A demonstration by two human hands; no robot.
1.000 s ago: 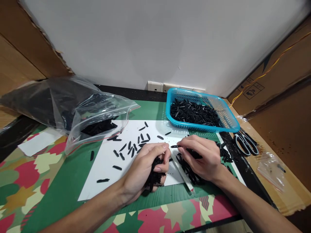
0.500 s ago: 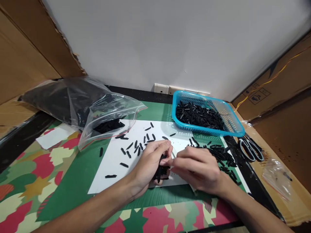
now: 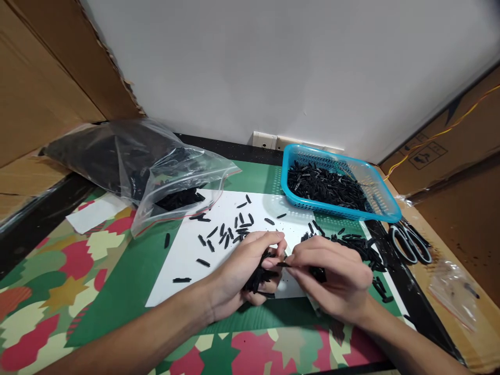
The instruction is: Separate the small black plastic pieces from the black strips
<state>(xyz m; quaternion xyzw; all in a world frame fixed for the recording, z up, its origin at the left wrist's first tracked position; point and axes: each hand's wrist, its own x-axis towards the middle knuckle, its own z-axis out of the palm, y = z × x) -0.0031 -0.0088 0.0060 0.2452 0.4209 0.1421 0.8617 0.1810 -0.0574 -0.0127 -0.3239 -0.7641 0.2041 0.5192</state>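
My left hand (image 3: 255, 265) is curled palm up around a bunch of small black strip-like pieces (image 3: 258, 276). Its thumb and forefinger come close to my right hand (image 3: 332, 271), which pinches one small black piece (image 3: 284, 264) between thumb and fingertips. A pale, thin strip or tool (image 3: 289, 246) shows behind the right fingers; most of it is covered, so its kind and whether it is held are unclear. Loose black pieces (image 3: 224, 237) lie scattered on the white sheet (image 3: 172, 291) beneath, and a denser heap (image 3: 361, 247) spreads beyond my right hand.
A blue plastic basket (image 3: 339, 212) full of black pieces stands at the back right. At the left, a large clear zip bag (image 3: 128, 156) of black pieces lies with its mouth towards the sheet. Scissors (image 3: 410, 245) and a small clear bag (image 3: 453, 291) lie at the right.
My right hand has drawn slightly away from the left, and a black piece now shows between its fingertips. The left hand has opened a little around its bunch. The view has shifted slightly.
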